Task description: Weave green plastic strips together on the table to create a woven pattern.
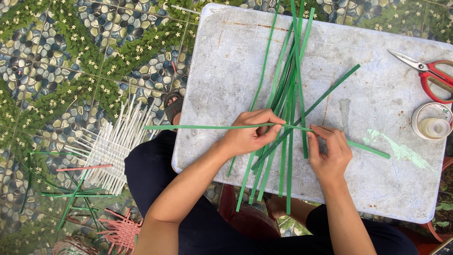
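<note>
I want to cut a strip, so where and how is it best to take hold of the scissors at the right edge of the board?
Probably by the red handles, coming from the right side. The scissors lie flat on the board, blades shut and pointing up-left, so that end is sharp. The loops face the right edge and lie apart from the tape roll, so fingers can slip in freely.

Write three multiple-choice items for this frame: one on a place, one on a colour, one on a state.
1. Where do the red-handled scissors lie?
A. on the tiled floor
B. at the far right corner of the grey board
C. on the person's lap

2. What colour is the crosswise strip pinched by the left hand and the right hand?
A. green
B. pink
C. white

3. How is the roll of clear tape?
A. standing on edge
B. held
C. lying flat

B, the scissors rest on the board; A, the strip matches the other green strips; C, its hole faces up.
</note>
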